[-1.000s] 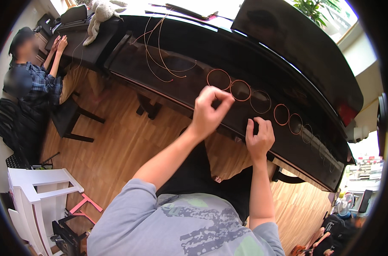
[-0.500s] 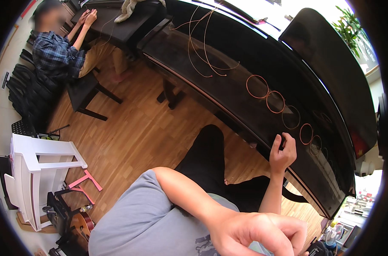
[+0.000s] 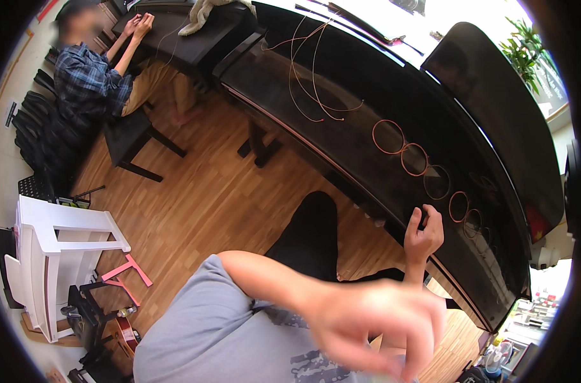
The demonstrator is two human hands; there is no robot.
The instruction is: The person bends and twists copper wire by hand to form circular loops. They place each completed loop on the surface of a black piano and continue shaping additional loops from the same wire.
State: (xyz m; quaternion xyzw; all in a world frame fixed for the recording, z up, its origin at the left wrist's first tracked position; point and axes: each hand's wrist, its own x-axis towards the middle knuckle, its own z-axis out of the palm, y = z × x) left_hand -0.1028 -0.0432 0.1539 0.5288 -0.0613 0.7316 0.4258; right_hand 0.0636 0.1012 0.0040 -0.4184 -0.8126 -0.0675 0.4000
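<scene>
My left hand point(image 3: 383, 325) is low in front of my chest, bent at the wrist and smeared by motion; whether its fingers hold anything cannot be made out. By the near edge of a glossy black piano lid point(image 3: 360, 140), my right hand point(image 3: 424, 233) is half curled, thumb apart from the fingers, with nothing visible in it. Just beyond it, copper-coloured coiled strings lie in a row, among them a large coil point(image 3: 388, 136), a second coil point(image 3: 415, 159) and a smaller one point(image 3: 458, 207). Farther left, several loose strings point(image 3: 313, 73) lie uncoiled across the lid.
At the far left a person point(image 3: 89, 80) in a plaid shirt sits on a black bench point(image 3: 134, 137), both hands raised over a dark surface with a thin string. A white toy-sized piano point(image 3: 67, 255) and a guitar point(image 3: 125, 335) are at lower left. A plant point(image 3: 523, 54) stands upper right.
My left hand has moved slightly left and up, its fingers now blurred. My right hand stays by the piano edge. The whole view has shifted a little.
</scene>
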